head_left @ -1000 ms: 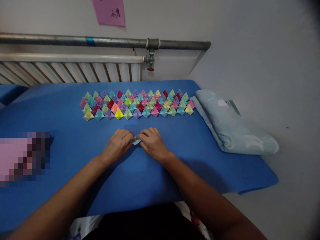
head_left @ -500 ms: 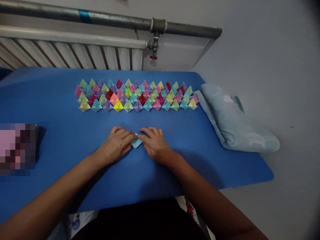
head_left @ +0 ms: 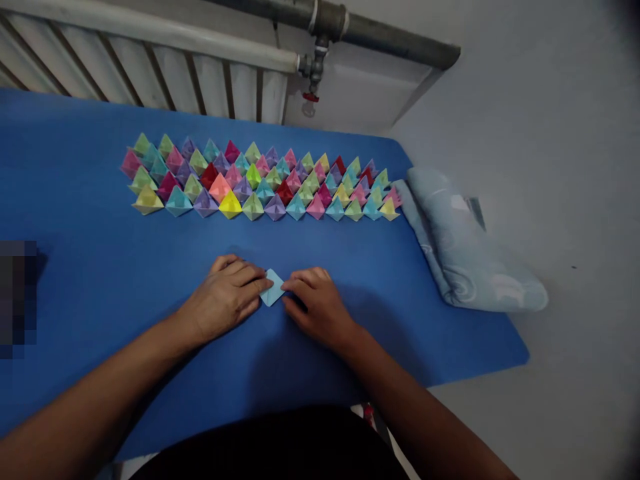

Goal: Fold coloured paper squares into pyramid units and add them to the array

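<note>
A small light blue folded paper square (head_left: 271, 293) lies on the blue tabletop, turned so that one corner points towards me. My left hand (head_left: 223, 293) holds its left side, fingertips pressing the paper from above. At the right corner, the bent fingers of my right hand (head_left: 317, 300) touch the paper, thumb and forefinger close together. Beyond my hands stand rows of folded paper boats (head_left: 253, 207) in many colours, packed closely side by side.
A folded pale blue blanket (head_left: 465, 247) lies at the right end of the blue table (head_left: 150, 267). Behind the table are a white radiator (head_left: 213, 83) and a pipe with a red-handled valve (head_left: 311, 97). A blurred-out object (head_left: 15, 300) sits at the left edge.
My right hand has moved from the paper's top to its right corner, and more of the square shows. My left hand still holds the left side. The camera view has shifted and tilted.
</note>
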`<action>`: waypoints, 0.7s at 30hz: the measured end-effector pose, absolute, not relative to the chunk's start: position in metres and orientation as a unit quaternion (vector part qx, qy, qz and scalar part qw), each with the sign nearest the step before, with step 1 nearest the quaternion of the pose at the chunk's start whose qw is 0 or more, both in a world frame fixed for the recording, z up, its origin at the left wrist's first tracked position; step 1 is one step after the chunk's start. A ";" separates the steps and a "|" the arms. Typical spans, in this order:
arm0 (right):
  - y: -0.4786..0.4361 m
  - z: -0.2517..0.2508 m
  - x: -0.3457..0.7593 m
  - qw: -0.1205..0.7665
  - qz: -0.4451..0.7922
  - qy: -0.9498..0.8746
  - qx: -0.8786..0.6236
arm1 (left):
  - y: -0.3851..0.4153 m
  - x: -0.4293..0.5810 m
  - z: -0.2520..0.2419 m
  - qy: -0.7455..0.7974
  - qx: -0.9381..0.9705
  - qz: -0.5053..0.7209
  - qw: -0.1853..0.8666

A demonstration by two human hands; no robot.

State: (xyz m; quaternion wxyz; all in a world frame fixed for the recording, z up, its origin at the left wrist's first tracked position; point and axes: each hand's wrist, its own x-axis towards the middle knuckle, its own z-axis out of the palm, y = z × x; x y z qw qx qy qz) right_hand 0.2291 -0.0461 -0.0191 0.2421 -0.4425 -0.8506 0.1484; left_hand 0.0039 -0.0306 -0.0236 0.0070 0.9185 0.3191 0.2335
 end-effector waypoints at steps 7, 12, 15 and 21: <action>-0.047 -0.018 0.228 0.215 0.106 -0.873 -0.425 | -0.036 0.006 -0.023 0.360 0.903 0.230 0.037; -0.045 -0.017 0.228 0.213 0.120 -0.866 -0.437 | -0.040 0.006 -0.021 0.379 0.895 0.227 0.060; -0.044 -0.017 0.228 0.211 0.133 -0.859 -0.447 | -0.040 0.005 -0.021 0.386 0.889 0.232 0.085; -0.043 -0.016 0.227 0.228 0.150 -0.845 -0.459 | -0.038 0.004 -0.021 0.398 0.876 0.246 0.114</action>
